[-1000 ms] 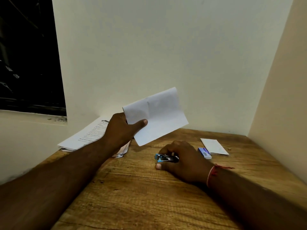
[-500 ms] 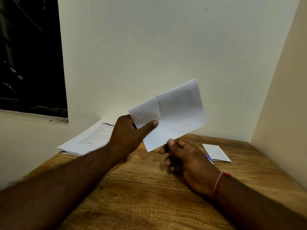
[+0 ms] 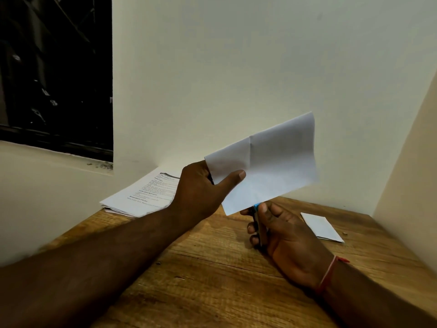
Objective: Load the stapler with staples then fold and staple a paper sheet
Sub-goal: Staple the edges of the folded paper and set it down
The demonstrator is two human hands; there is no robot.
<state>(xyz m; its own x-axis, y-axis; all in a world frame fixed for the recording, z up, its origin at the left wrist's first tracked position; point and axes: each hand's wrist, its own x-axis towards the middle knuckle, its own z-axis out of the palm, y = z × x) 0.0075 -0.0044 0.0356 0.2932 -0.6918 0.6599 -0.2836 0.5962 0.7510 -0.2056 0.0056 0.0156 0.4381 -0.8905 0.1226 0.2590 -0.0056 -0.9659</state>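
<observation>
Right now I see the folded sheet [image 3: 272, 166] held above the bench [image 3: 212, 268] — white, tilted, with a crease down its middle. The left hand [image 3: 201, 190] pinches its near corner between thumb and fingers. The right hand [image 3: 283, 233] grips the stapler [image 3: 257, 223] upright above the bench — its blue tip meets the sheet's lower edge. Printed pages [image 3: 144, 195] lie at the bench's far left and a small folded paper [image 3: 324, 227] at its far right.

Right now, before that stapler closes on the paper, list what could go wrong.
1. The left hand pinches the folded paper by one corner in mid-air; the free end is unsupported, so the layers may shift and the staple land crooked.
2. The stapler in the right hand meets only the paper's lower edge; a staple that close could tear out.
3. The right fingers wrap near the stapler's tip and might get pinched.
</observation>
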